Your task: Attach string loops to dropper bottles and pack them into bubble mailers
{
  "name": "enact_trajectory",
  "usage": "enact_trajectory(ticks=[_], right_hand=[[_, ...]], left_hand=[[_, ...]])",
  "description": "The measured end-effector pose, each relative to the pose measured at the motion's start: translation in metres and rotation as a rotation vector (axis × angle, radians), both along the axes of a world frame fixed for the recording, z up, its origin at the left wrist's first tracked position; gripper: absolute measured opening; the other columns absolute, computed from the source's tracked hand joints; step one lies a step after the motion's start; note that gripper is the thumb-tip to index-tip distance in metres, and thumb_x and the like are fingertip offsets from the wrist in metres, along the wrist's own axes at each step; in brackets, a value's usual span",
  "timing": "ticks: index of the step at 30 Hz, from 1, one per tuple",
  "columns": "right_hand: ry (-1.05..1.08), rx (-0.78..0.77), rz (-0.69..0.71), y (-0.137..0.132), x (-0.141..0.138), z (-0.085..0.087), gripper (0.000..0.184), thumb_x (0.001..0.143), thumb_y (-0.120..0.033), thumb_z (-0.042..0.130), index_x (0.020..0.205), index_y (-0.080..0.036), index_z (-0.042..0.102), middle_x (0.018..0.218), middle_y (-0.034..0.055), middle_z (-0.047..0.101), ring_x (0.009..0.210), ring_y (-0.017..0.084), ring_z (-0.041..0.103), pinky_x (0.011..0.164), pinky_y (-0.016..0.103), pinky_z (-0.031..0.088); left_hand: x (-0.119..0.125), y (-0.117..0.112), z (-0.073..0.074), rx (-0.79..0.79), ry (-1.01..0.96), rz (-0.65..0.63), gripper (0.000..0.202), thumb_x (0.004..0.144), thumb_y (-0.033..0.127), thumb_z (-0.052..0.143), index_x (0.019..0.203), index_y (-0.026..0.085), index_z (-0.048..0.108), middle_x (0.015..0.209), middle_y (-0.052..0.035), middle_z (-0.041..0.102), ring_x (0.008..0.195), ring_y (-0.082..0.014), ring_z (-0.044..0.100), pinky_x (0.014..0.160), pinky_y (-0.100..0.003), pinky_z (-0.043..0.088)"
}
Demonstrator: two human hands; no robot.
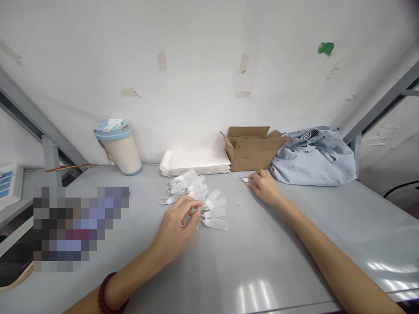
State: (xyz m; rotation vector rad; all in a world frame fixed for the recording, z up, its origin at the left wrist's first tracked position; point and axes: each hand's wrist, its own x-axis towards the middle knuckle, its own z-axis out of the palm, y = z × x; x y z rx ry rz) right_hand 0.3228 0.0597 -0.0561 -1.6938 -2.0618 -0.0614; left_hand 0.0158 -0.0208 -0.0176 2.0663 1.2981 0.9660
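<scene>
Grey table (262,248) fills my feed from the head camera, and what I watch is a loose cluster of small translucent dropper bottles (196,196) with white caps and thin looped tethers, lying mid-table just in front of the back edge. The left hand (173,224) is clearly the nearer one: its fingertips (199,205) reach into the front of the cluster, curled with thumb close to forefinger, but from here I cannot tell whether they have hold of a bottle or only touch one. The bottles' long axes run roughly left to right, the lower ones nearly level with their caps pointing left, the upper ones slanting up to the right. The right hand (266,187) sits well to the right of them near the back edge, pinching a small white cap (245,180) between thumb and fingers, a fine loop trailing from it. Behind lie a stack of white foam trays (195,163) and a cardboard box (252,150), with a blue cloth bundle (312,159) against the wall.
</scene>
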Motion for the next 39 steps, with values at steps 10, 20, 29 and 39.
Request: enact_trajectory(ticks=[10, 20, 29, 39], right_hand=[[0.256, -0.168, 0.325, -0.057, -0.062, 0.050, 0.031, 0.094, -0.039, 0.038, 0.099, -0.018, 0.060, 0.088, 0.0067, 0.066, 0.076, 0.017, 0.059, 0.059, 0.025, 0.044], [0.559, -0.426, 0.463, -0.080, -0.087, 0.059, 0.034, 0.094, -0.041, 0.039, 0.098, -0.018, 0.064, 0.074, 0.0010, 0.059, 0.068, 0.014, 0.053, 0.063, 0.024, 0.041], [0.620, -0.501, 0.492, -0.085, -0.091, 0.058, 0.034, 0.095, -0.040, 0.037, 0.087, -0.017, 0.061, 0.066, -0.0021, 0.052, 0.058, 0.010, 0.044, 0.055, 0.022, 0.034], [0.624, -0.534, 0.509, -0.087, -0.094, 0.056, 0.035, 0.095, -0.041, 0.037, 0.090, -0.018, 0.062, 0.068, -0.0016, 0.051, 0.062, 0.011, 0.045, 0.058, 0.022, 0.035]], left_hand=[[0.002, 0.000, 0.005, -0.021, -0.040, 0.032, 0.021, 0.088, 0.025, 0.047, 0.104, 0.021, 0.059, 0.089, -0.0032, 0.060, 0.072, -0.0144, 0.054, 0.054, -0.023, 0.044], [0.000, -0.002, 0.008, -0.002, -0.059, -0.074, 0.019, 0.090, 0.024, 0.046, 0.094, 0.022, 0.065, 0.086, -0.0033, 0.060, 0.072, -0.0139, 0.053, 0.058, -0.023, 0.043], [0.002, -0.003, 0.007, -0.043, -0.049, -0.142, 0.020, 0.090, 0.023, 0.048, 0.087, 0.023, 0.067, 0.079, -0.0013, 0.057, 0.065, -0.0121, 0.051, 0.055, -0.022, 0.041], [0.001, -0.005, 0.009, -0.013, -0.041, -0.165, 0.020, 0.090, 0.022, 0.047, 0.089, 0.022, 0.067, 0.079, -0.0010, 0.057, 0.064, -0.0114, 0.050, 0.056, -0.022, 0.042]])
